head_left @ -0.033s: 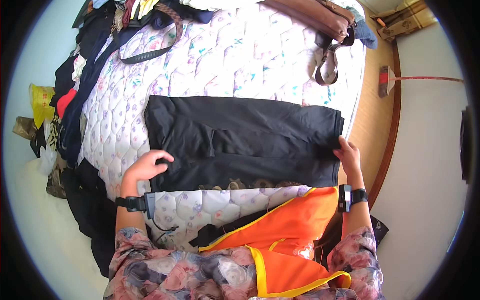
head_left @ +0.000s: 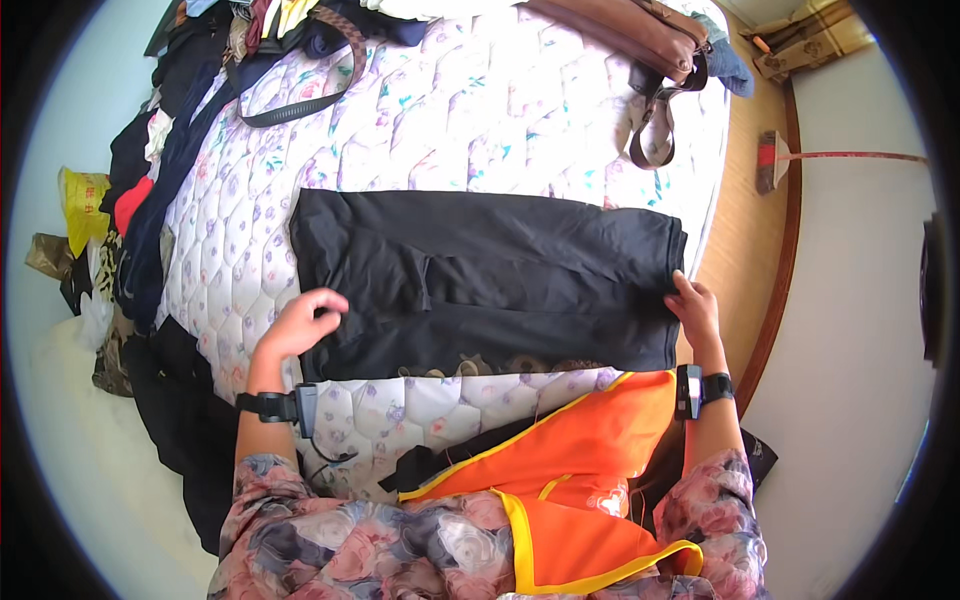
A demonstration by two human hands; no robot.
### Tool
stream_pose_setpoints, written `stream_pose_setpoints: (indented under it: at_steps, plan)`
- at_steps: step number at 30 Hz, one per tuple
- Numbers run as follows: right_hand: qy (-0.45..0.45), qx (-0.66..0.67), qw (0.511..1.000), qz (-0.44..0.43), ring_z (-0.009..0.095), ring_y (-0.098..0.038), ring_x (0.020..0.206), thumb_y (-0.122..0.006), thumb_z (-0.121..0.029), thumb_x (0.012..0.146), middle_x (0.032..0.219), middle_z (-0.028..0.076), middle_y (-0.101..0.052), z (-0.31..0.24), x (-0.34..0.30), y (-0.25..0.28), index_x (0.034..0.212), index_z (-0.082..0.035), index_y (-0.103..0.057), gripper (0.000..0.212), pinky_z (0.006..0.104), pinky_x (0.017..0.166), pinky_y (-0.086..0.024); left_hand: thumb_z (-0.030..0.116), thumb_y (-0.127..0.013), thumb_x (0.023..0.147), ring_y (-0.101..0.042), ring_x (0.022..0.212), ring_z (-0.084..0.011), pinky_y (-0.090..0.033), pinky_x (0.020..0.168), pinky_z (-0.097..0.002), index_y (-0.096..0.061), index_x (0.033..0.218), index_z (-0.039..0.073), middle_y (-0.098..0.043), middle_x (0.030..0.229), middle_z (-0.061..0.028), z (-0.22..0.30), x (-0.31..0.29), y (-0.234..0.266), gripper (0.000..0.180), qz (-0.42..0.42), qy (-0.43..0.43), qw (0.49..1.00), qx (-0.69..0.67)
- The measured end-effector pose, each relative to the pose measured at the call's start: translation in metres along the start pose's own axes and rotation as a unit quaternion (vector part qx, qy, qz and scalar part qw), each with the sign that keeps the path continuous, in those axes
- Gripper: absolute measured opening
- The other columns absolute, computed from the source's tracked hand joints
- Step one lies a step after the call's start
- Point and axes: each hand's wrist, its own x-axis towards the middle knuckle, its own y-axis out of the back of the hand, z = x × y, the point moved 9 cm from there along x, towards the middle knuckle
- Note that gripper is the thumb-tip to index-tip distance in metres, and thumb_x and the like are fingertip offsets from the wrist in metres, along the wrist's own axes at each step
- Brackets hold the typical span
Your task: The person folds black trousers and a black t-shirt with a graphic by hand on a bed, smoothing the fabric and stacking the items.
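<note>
A black garment [head_left: 500, 270], which looks like folded trousers or shorts, lies flat across the mattress in front of me. Pale printed shapes show along its near edge. My left hand [head_left: 300, 322] hovers at the garment's left end, its fingers bent and the thumb apart from them, with nothing in it. At the right end, my right hand [head_left: 697, 308] pinches the garment's edge between thumb and fingers. Both wrists carry black straps with small devices.
The floral mattress [head_left: 450, 110] bears a brown leather bag [head_left: 640, 35] and a belt [head_left: 300, 112] at the far side. Piled clothes [head_left: 180, 90] line the left. An orange apron with yellow trim [head_left: 590, 440] covers my lap. A broom [head_left: 770, 163] stands right.
My left hand has lifted slightly and moved a little away from me over the garment's left end. My right hand stays at the right edge.
</note>
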Motion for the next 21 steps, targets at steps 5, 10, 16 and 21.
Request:
stream_pose_setpoints:
  at_steps: [5,10,16,21]
  plan:
    - [0.037,-0.052,0.997,0.046,0.014,-0.055,0.063,-0.066,-0.008,0.074,0.084,0.01,-0.052,-0.012,0.005,-0.012,0.102,-0.002,-0.044,0.036,0.0252,0.057,-0.051,0.012,-0.067,0.072,-0.058,0.082,-0.0246,-0.046,0.077,-0.0328,-0.045,0.12,0.009,-0.058,0.091,-0.0143,-0.011,0.01,0.023,0.054,0.341,0.052,0.932,0.112]
    - [0.119,-0.073,0.985,0.098,0.013,-0.052,0.062,-0.059,0.0,0.075,0.07,0.002,-0.048,-0.037,0.009,-0.001,0.097,-0.008,-0.05,0.025,0.0237,0.054,-0.048,-0.004,-0.06,0.07,-0.058,0.084,-0.0297,-0.045,0.077,-0.034,-0.046,0.122,0.018,-0.058,0.093,-0.0156,-0.016,0.007,0.016,0.058,0.276,0.097,0.956,-0.025]
    - [0.231,-0.369,0.891,0.126,0.034,-0.058,0.098,-0.059,-0.026,0.076,0.107,0.02,-0.059,-0.037,0.005,-0.01,0.118,-0.009,-0.054,0.046,0.0383,0.085,-0.045,0.006,-0.066,0.071,-0.046,0.104,-0.0357,-0.039,0.09,-0.0376,-0.05,0.118,0.009,-0.043,0.112,-0.0201,0.003,-0.007,-0.003,0.049,0.214,0.078,0.947,0.225]
    - [0.241,-0.423,0.845,0.223,0.041,-0.05,0.105,-0.061,-0.034,0.076,0.113,0.026,-0.053,-0.034,-0.022,0.009,0.125,-0.007,-0.043,0.058,0.0428,0.091,-0.039,0.008,-0.061,0.075,-0.042,0.113,-0.0358,-0.037,0.092,-0.0441,-0.047,0.12,0.006,-0.042,0.123,-0.0192,0.12,-0.011,-0.043,0.047,0.304,-0.159,0.886,0.312]
